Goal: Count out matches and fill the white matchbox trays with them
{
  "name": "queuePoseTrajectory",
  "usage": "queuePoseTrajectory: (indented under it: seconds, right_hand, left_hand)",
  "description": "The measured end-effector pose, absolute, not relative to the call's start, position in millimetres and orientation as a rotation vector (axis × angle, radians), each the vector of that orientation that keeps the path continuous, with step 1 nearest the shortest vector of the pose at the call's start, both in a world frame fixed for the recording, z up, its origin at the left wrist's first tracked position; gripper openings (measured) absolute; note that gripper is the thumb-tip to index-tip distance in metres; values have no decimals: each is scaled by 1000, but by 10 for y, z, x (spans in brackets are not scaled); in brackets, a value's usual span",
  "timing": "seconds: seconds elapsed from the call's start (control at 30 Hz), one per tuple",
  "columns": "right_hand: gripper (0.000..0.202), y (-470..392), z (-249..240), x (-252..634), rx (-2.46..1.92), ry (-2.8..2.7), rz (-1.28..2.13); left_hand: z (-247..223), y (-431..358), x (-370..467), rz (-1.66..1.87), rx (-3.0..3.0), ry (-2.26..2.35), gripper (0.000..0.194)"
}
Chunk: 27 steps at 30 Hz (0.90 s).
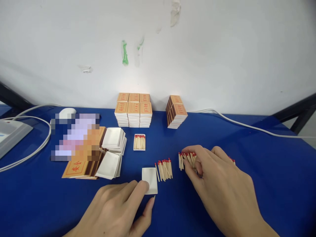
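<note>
An empty white matchbox tray (152, 177) lies on the blue table, and my left hand (118, 205) steadies it, index finger over its left side and thumb by its lower edge. My right hand (219, 181) is closed around the left end of a row of red-tipped matches (189, 156), thumb and index finger at the sticks; part of the row is hidden beneath the hand. Between both hands lies a small loose group of matches (165, 169), just right of the tray. Farther back sits a tray filled with matches (139, 143).
Stacked empty trays (111, 136) and flat matchbox sleeves (79, 166) lie at left, beside a pixelated area. Matchboxes stand in a wide stack (133, 113) and a narrower stack (176, 112) against the wall. A white mouse (67, 113) and cables (237, 124) are at the back.
</note>
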State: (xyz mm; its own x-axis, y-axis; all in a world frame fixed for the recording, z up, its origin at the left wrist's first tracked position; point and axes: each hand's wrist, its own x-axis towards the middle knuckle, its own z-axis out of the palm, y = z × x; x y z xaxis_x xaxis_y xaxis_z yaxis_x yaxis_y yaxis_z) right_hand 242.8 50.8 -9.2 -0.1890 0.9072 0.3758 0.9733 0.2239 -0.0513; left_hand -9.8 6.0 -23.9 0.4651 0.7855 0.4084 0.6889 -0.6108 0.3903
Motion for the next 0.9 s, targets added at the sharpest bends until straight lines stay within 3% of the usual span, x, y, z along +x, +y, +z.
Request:
queuePoseTrajectory:
  seconds: [0.2, 0.5, 0.9]
  right_hand:
    - [13, 512, -104, 2394, -1725, -2176, -283]
    - [29, 527, -120, 2342, -1650, -2161, -283]
    - [19, 528, -122, 2295, -1668, -2141, -254]
  left_hand:
    - [-221, 47, -101, 803, 2576, 1294, 10]
    - [-240, 30, -114, 831, 2566, 1293, 9]
    - [-217, 42, -97, 830, 2557, 1305, 11]
